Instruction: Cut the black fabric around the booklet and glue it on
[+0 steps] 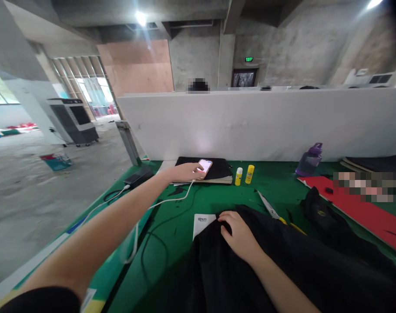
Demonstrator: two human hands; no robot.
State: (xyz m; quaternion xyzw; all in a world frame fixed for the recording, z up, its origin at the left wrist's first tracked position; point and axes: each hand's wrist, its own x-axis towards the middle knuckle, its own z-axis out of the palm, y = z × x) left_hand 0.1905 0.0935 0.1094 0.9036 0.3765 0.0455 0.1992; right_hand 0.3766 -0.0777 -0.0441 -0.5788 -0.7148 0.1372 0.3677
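My left hand [187,172] is stretched out to the far side of the table, closed on the edge of a phone [204,168] with a lit screen. A white cable [176,199] runs to the phone, which is over a black folder [219,168]. My right hand [239,234] rests on black cloth [224,278], its fingers curved and the thumb apart. Beside its fingertips, a white paper with printed marks [203,221] lies partly under the cloth.
Two glue sticks [249,174] stand past the cloth. Scissors [270,208] lie right of my right hand. A purple bottle [309,161], a red board [354,204] and a black adapter [139,177] are on the green table [181,243]. A white partition [250,126] rises behind.
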